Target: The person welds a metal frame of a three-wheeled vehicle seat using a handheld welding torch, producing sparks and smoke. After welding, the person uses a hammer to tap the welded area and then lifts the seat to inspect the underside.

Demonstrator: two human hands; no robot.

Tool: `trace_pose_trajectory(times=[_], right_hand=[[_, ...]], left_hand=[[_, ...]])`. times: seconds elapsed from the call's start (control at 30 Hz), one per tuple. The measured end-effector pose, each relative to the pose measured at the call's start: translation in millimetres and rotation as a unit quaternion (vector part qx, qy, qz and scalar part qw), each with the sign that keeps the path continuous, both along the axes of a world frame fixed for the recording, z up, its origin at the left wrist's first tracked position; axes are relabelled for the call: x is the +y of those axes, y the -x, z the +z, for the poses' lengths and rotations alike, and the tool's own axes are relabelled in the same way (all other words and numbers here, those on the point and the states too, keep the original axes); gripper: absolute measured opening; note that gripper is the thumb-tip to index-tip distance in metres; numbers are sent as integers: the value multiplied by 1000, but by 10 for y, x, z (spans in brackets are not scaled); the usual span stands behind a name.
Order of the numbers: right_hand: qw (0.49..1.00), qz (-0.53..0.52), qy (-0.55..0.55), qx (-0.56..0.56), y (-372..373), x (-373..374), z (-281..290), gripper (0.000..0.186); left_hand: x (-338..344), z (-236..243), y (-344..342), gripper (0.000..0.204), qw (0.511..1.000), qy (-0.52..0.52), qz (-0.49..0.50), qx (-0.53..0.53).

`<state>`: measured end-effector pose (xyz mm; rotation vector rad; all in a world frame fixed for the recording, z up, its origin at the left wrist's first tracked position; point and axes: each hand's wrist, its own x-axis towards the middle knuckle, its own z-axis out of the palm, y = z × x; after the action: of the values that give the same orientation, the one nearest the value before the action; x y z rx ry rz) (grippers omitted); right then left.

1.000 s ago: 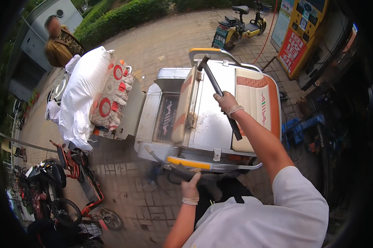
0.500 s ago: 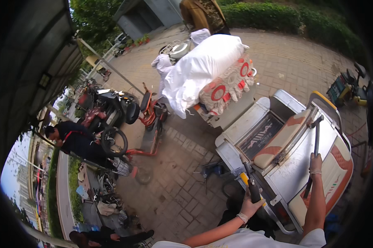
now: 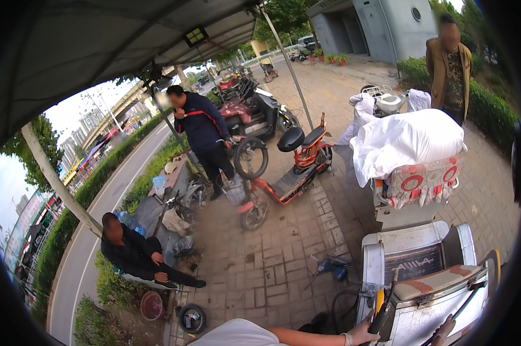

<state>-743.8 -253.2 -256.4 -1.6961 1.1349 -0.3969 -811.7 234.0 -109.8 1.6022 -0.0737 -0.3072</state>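
Observation:
At the lower right, my left hand (image 3: 361,333), in what looks like a thin pale glove, is closed round a black bar (image 3: 382,314). The bar stands against the yellow-padded side rail (image 3: 379,300) of a silver metal vehicle body (image 3: 407,328). My right hand (image 3: 442,333) is cut by the lower edge, its fingers wrapped round a long, slim black bar (image 3: 467,304) slanting over the same body. Between and beyond the hands is a cream and brown padded seat (image 3: 430,284). The lower ends of both bars are hidden or out of view.
Ahead stands a cargo seat with white sacking (image 3: 410,141); a person (image 3: 449,72) is behind it. An orange scooter (image 3: 289,181) and a standing person (image 3: 200,127) are mid-left. A seated person (image 3: 133,251), a tyre (image 3: 192,319) and a blue tool (image 3: 332,268) are nearer.
My view has swung up and to the left, so the vehicle and both hands sit lower in it. Both hands keep their hold on the black bars.

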Motion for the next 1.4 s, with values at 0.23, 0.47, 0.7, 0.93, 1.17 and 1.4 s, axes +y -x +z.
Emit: trace_pose_trajectory(times=[0.23,0.47,0.7,0.93,1.17,1.4], right_hand=[[989,-56,-120,-63,204,1186,1616,41],[978,-100,-180,-44,-124,1592,2154,43],[979,-112,-172,-20,-337,1699,2128,40],[976,-129,-176,-7,-434,1760,2307,42],[976,-135,-53,-163,-389,1947,2596,43],[965,-183,-187,-25,-723,1939,2323,40]], left_hand=[[182,55,44,73,995,-23,-92,6],[135,335,-53,72,989,29,-134,48],[131,371,-215,74,987,-7,-159,5],[184,336,-268,73,983,24,-180,22],[245,255,-274,79,976,61,-203,54],[291,176,-312,83,969,77,-223,72]])
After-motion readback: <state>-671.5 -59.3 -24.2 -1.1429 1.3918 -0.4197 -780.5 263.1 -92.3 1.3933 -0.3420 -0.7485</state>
